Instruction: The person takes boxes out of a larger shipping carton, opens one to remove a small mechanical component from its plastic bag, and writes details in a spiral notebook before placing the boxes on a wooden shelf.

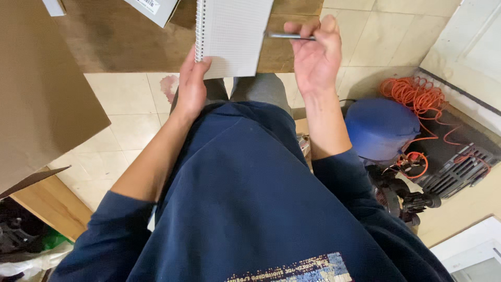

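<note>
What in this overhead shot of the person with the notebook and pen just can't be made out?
- Spiral notebook, head view: its top is cut off by the frame edge; any writing on the page is too small to tell.
- Pen: its rear end is hidden inside the right hand.
- Left hand: the fingers are hidden behind the notebook.
- Grey box: mostly cut off by the top edge.
- Legs and feet: hidden by the blue sweatshirt.

- my left hand [192, 86] is gripping the spiral notebook [232, 34] at its lower corner.
- my right hand [314, 55] is pinching a silver pen [288, 36], its tip touching the notebook's edge.
- orange cord [417, 94] is lying coiled beside a blue bag [381, 128].
</note>
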